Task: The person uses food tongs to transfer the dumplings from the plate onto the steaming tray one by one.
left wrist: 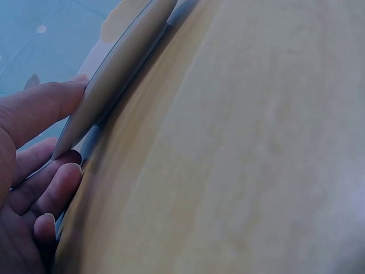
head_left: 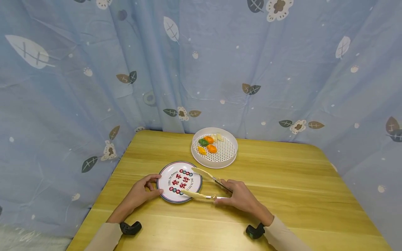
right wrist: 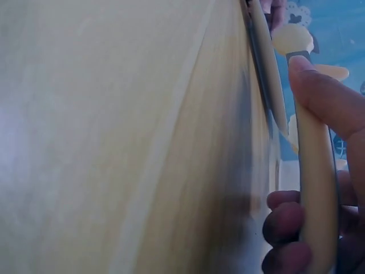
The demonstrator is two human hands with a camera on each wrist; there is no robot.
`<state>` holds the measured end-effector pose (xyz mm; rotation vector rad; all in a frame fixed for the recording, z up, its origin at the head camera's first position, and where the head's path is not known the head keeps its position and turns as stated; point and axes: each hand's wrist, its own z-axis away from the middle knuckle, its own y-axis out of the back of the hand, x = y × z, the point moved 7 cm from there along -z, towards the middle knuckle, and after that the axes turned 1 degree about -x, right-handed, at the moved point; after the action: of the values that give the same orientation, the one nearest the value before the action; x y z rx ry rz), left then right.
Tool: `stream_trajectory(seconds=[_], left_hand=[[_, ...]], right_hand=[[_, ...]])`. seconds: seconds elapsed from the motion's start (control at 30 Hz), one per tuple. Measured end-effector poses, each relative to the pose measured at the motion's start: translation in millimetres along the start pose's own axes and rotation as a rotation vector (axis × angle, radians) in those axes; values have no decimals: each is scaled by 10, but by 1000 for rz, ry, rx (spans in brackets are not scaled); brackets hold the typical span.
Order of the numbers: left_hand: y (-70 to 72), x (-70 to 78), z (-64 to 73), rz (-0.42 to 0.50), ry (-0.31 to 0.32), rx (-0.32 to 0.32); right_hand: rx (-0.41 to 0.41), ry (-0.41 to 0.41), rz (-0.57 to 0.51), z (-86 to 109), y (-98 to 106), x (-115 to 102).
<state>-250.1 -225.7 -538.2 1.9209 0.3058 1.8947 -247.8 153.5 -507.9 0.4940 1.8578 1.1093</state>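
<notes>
In the head view a white plate (head_left: 171, 169) with blue rim lines and red and dark printed characters lies on the table. My left hand (head_left: 142, 191) pinches its left edge. In the left wrist view the thumb is on the plate's (left wrist: 117, 74) rim, with other fingers under it. My right hand (head_left: 238, 197) grips a pair of tongs (head_left: 199, 196) with pale yellow tips and metal arms. The tips are spread apart over the plate's right part, with nothing between them. The right wrist view shows the thumb pressing along one tong arm (right wrist: 316, 171), fingers curled on the other side.
Behind the plate stands a round white perforated tray (head_left: 215, 164). Inside it are orange pieces (head_left: 211, 149), a green piece (head_left: 203, 142), a yellow piece (head_left: 202, 150) and pale pieces (head_left: 219, 137). A blue patterned curtain (head_left: 213, 69) hangs behind the wooden table (head_left: 276, 174).
</notes>
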Motion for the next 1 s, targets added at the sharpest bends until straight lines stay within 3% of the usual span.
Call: stream_trajectory(seconds=[0.3, 0.5, 0.8, 0.9, 1.0], left_hand=[[-14, 17, 15, 2, 2, -4], [-3, 67, 12, 15, -9, 0], [19, 52, -16, -23, -5, -21], [86, 120, -6, -85, -39, -27], [229, 275, 15, -211, -110, -2]], right_hand=[[-6, 16, 231, 32, 8, -32], [13, 34, 314, 15, 32, -71], [-8, 38, 250, 0, 42, -47], [4, 4, 208, 25, 187, 23], [84, -52, 179, 79, 453, 142]])
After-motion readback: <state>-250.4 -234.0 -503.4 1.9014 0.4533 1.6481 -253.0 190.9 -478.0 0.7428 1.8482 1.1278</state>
